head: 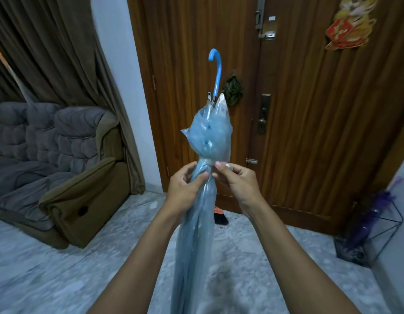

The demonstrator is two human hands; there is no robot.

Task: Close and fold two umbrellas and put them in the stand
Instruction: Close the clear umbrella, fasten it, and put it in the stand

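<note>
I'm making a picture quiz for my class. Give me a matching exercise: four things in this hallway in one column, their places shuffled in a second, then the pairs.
Things:
1. blue umbrella
2. purple umbrella
3. armchair
4. red-and-gold ornament

Places:
A. hanging on the door
B. in the wire stand
C. held by the left hand and right hand
D. beside the curtain

Pairs: 1-C, 2-B, 3-D, 4-A

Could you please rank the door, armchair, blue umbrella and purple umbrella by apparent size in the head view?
1. Brown wooden door
2. Grey padded armchair
3. Translucent blue umbrella, enlarged by nearness
4. Folded purple umbrella
</note>
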